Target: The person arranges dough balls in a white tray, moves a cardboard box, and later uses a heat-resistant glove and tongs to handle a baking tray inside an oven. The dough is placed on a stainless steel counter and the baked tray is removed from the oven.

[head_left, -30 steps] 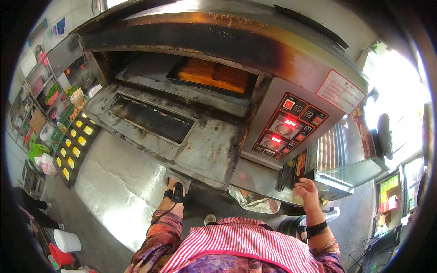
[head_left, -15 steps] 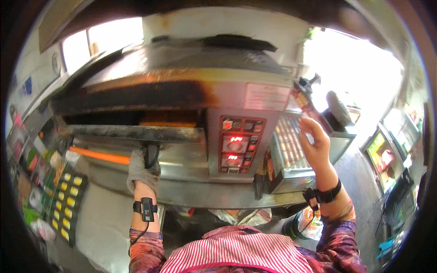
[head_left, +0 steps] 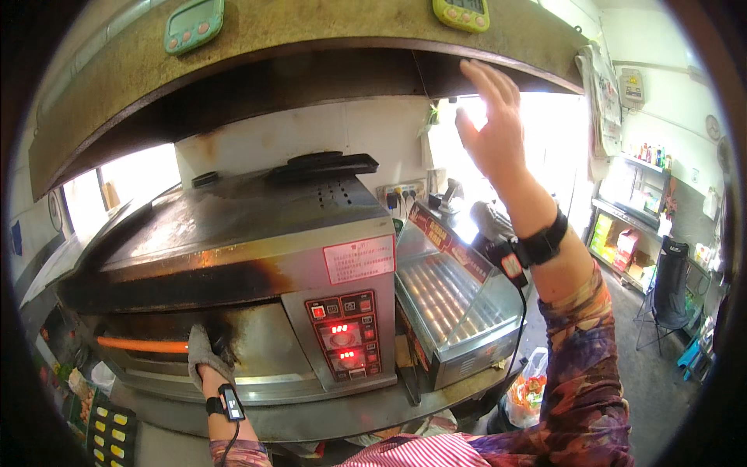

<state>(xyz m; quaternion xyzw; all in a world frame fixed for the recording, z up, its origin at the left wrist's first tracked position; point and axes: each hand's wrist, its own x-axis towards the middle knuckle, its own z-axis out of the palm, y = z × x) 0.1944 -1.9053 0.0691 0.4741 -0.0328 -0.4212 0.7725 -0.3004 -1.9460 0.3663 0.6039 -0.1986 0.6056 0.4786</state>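
My left hand, in a grey glove, is closed round the right end of the orange oven door handle. The oven door stands upright against the front of the steel oven. Red digits glow on the oven's control panel, to the right of the door. My bare right hand is raised with its fingers apart and nothing in it. It is nearest to a yellow-green timer on the sooty range hood, below it and apart from it. A mint-green timer sits further left on the hood.
A glass-sided roller grill stands right of the oven on the steel counter. At lower left is a black tray of yellow-filled pieces. A plastic bag hangs low right; a black folding chair stands farther right.
The oven door has gone from partly open to shut, my left hand still on its handle. My right hand has risen from beside the roller grill towards the hood. The view has tilted up.
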